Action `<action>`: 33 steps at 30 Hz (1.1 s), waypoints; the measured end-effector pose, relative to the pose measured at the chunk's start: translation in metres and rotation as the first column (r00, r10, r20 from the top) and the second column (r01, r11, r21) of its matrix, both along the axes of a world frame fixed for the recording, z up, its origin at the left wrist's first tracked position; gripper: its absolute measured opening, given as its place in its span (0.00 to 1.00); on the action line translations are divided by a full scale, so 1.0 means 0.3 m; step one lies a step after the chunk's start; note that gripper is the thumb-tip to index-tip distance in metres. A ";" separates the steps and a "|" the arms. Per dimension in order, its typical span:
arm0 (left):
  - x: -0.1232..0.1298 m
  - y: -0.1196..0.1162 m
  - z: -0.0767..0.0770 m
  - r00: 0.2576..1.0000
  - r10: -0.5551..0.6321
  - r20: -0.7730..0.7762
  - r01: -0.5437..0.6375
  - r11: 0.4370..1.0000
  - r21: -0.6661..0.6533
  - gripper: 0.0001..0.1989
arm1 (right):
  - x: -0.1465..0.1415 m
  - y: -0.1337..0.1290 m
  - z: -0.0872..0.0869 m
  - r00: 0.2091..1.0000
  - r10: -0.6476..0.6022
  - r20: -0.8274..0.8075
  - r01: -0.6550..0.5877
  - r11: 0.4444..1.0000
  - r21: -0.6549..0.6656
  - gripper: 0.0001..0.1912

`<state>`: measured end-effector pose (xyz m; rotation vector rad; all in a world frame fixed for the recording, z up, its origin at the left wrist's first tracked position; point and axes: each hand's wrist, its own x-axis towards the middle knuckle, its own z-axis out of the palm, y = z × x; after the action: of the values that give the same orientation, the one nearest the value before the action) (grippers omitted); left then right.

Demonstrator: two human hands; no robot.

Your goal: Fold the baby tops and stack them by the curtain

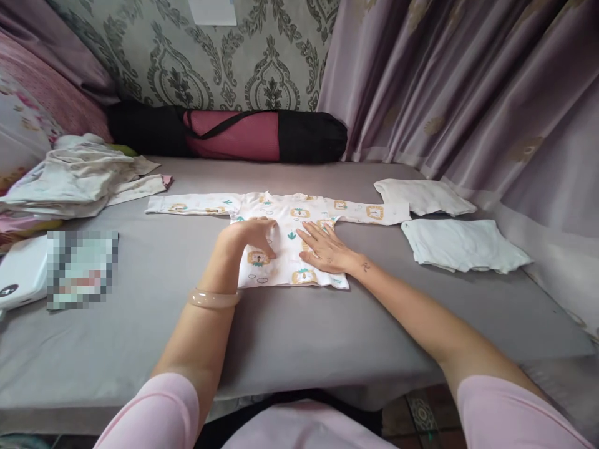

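Observation:
A small white long-sleeved shirt [285, 246] with yellow and green prints lies spread on the grey sheet, its sleeves stretched out to both sides and its collar facing away from me. My left hand [255, 234] touches the left part of the shirt's body, wrist bent, thumb and fingers apart. On the right part of the body my right hand [322, 246] lies flat with its fingers spread. Neither hand grips the fabric.
Two folded white garments [463, 244] [425, 196] lie at the right. A heap of clothes [79, 178], a white device [23, 274] and a blurred-out item [82, 268] are at the left. Along the wall stretches a black and red bag [234, 134], beside curtains [449, 81].

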<state>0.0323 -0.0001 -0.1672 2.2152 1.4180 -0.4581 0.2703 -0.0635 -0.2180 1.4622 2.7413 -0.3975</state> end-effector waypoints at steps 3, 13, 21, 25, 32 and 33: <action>-0.031 0.002 0.004 1.000 0.003 0.024 -0.002 0.999 -0.033 0.50 | 0.025 -0.059 0.022 0.997 0.080 -0.005 -0.081 0.995 -0.064 0.36; -0.182 -0.026 0.058 0.959 0.275 0.069 -0.275 0.961 -0.018 0.39 | 0.081 -0.305 0.062 0.968 0.209 -0.139 -0.224 0.970 -0.100 0.29; -0.321 0.000 0.011 0.762 0.622 0.179 -0.607 0.783 -0.134 0.25 | 0.021 -0.225 0.141 0.941 0.044 -0.335 -0.057 0.998 -0.028 0.20; -0.317 -0.010 0.004 0.728 0.665 0.168 -0.610 0.739 -0.285 0.14 | -0.082 -0.072 0.067 0.937 0.011 -0.348 0.025 0.995 0.101 0.22; -0.323 -0.008 -0.028 0.773 0.607 0.183 -0.520 0.773 -0.364 0.11 | -0.194 0.098 -0.013 0.995 -0.028 -0.096 0.036 0.996 0.085 0.32; -0.327 -0.008 -0.031 0.774 0.603 0.194 -0.512 0.776 -0.369 0.11 | -0.196 0.105 -0.015 0.997 -0.031 -0.075 0.036 0.998 0.059 0.33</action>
<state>-0.0658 -0.0024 -0.1765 1.4383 1.6241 -0.0965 0.2114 -0.0319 -0.2225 1.5395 2.8133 -0.3796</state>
